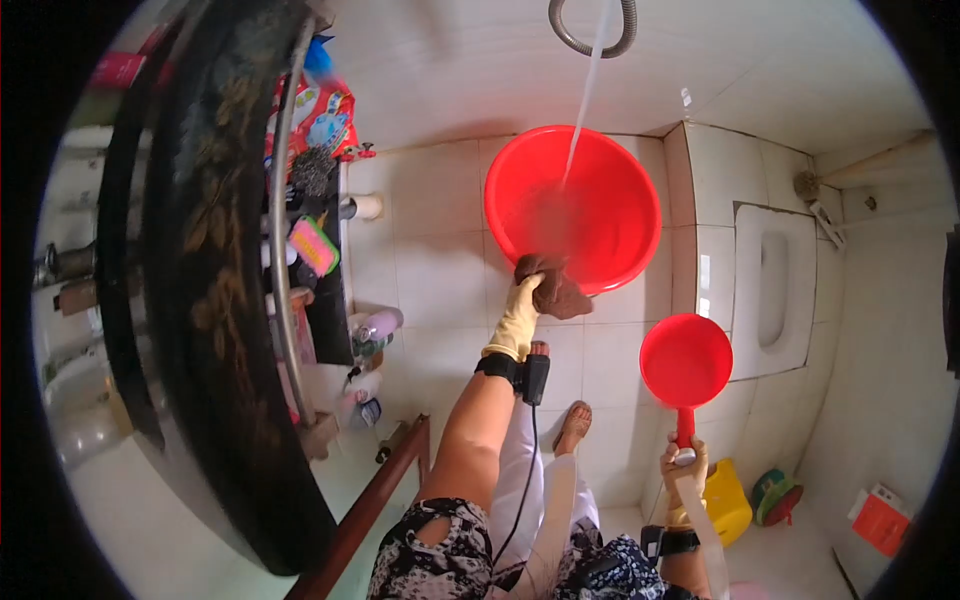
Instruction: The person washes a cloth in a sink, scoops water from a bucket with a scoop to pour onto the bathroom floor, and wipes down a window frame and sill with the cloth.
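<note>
My left hand (518, 312), in a pale yellow rubber glove, grips a bunched brown cloth (560, 296) at the near rim of a large red basin (630, 250). A thin stream of water (584, 110) falls into the basin, and the water inside looks blurred. On the right, my right hand (685, 470) is closed around the handle of a red water dipper (686, 358). The dipper's bowl faces up, apart from the basin, and its inside looks plain red. The palm side of my right hand is partly hidden.
A squat toilet (772, 290) is set in a raised tiled step on the right. A yellow plastic container (728, 500) stands near my right hand. At left are a shelf with a metal rail (283, 200), a pink-and-green sponge (314, 247) and bottles (380, 322). A metal hose (630, 30) hangs above the basin.
</note>
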`<action>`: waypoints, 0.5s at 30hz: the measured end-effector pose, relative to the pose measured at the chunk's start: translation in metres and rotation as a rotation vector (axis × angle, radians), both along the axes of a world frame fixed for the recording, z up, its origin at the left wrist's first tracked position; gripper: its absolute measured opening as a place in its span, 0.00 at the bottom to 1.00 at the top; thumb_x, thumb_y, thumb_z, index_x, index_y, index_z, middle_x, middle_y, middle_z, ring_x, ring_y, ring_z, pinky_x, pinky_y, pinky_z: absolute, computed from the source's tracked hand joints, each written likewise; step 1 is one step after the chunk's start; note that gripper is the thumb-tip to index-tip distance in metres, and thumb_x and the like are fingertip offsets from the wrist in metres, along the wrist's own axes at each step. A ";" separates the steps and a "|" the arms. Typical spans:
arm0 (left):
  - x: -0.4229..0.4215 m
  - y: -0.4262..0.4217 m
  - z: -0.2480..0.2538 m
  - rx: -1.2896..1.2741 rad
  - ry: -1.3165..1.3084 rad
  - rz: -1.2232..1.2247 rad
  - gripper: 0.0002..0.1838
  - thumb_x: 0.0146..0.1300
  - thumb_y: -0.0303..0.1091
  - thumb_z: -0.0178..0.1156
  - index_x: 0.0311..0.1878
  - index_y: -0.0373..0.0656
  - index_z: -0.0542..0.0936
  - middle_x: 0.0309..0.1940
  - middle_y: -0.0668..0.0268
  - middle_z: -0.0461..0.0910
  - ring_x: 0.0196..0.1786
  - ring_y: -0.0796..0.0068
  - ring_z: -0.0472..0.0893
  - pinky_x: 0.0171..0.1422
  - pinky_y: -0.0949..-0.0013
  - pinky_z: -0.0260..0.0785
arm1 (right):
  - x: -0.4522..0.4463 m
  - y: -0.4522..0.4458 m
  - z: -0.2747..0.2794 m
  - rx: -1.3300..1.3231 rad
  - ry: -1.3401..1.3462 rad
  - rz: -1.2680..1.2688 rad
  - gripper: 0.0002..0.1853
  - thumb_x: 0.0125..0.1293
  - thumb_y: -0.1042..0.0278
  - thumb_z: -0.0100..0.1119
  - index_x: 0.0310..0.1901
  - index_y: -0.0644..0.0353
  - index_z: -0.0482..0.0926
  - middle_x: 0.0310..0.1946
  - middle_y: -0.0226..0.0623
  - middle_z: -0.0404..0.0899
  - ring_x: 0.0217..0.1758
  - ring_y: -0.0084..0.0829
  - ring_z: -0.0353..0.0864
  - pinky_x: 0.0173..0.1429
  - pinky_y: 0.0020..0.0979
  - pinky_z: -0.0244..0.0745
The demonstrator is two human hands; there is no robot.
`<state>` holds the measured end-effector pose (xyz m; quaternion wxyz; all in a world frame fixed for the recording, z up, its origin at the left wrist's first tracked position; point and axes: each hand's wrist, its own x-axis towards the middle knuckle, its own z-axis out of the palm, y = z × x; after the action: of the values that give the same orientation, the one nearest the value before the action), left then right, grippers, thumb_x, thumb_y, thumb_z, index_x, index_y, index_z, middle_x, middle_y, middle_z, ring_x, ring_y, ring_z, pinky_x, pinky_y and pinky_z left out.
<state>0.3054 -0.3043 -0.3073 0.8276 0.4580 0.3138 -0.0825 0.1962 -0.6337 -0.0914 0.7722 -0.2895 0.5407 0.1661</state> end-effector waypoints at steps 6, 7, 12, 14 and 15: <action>-0.093 -0.013 0.070 -0.263 0.075 0.347 0.15 0.61 0.33 0.45 0.51 0.43 0.70 0.49 0.64 0.74 0.50 0.70 0.74 0.56 0.68 0.66 | -0.006 -0.030 0.016 0.012 -0.081 0.083 0.15 0.58 0.61 0.51 0.41 0.62 0.69 0.31 0.37 0.74 0.25 0.25 0.72 0.30 0.24 0.71; -0.120 -0.014 0.090 -0.277 0.114 0.382 0.15 0.61 0.32 0.45 0.51 0.43 0.71 0.48 0.65 0.74 0.50 0.72 0.74 0.56 0.69 0.66 | -0.013 -0.034 0.014 -0.003 -0.068 0.099 0.14 0.57 0.61 0.52 0.40 0.63 0.70 0.30 0.37 0.74 0.25 0.26 0.72 0.30 0.25 0.71; -0.250 -0.049 0.090 -0.313 0.319 0.545 0.14 0.60 0.34 0.47 0.48 0.44 0.72 0.46 0.67 0.75 0.49 0.73 0.74 0.55 0.69 0.66 | -0.021 -0.061 0.024 0.020 -0.066 0.201 0.13 0.56 0.62 0.53 0.37 0.62 0.71 0.27 0.37 0.74 0.24 0.28 0.72 0.28 0.26 0.70; -0.283 -0.056 0.098 -0.228 0.450 0.596 0.16 0.58 0.39 0.48 0.48 0.43 0.72 0.46 0.65 0.73 0.51 0.69 0.73 0.55 0.63 0.66 | -0.031 -0.072 0.015 0.008 -0.069 0.248 0.13 0.56 0.62 0.53 0.36 0.63 0.71 0.27 0.37 0.74 0.25 0.28 0.72 0.28 0.26 0.71; -0.318 -0.054 0.072 -0.179 0.462 0.621 0.17 0.59 0.38 0.48 0.49 0.43 0.72 0.47 0.64 0.73 0.49 0.66 0.74 0.55 0.62 0.66 | -0.035 -0.078 0.007 0.009 -0.070 0.250 0.13 0.56 0.62 0.53 0.36 0.63 0.71 0.27 0.37 0.74 0.25 0.28 0.72 0.28 0.26 0.71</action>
<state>-0.0127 -0.3585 -0.2354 0.7574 0.2366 0.6070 0.0437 0.1612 -0.7117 -0.0842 0.7651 -0.3567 0.4725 0.2533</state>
